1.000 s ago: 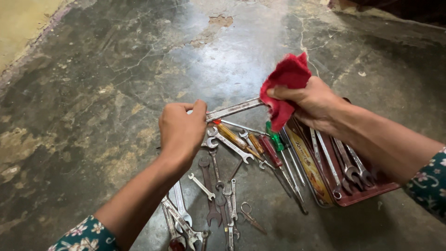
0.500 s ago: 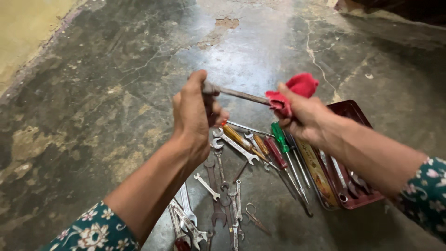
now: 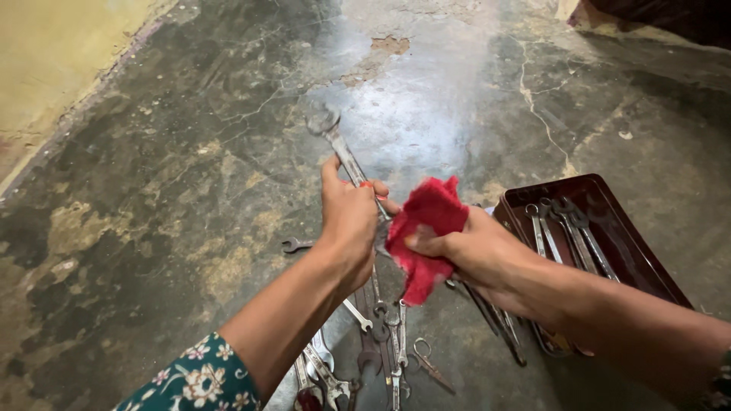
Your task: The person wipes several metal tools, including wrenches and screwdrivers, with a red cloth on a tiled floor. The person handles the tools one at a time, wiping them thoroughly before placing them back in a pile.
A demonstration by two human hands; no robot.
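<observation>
Left hand (image 3: 349,221) closed in a firm grip on the open-end wrench (image 3: 340,148), raised above the floor. Right hand (image 3: 472,255) clamps red rag (image 3: 422,228) near the shank. Advise full-length strokes, wrench steadied.

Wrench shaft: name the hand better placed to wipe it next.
Right. The right hand already has the red cloth bunched against the wrench, while the left hand grips its shaft, holding it tilted up.
</observation>
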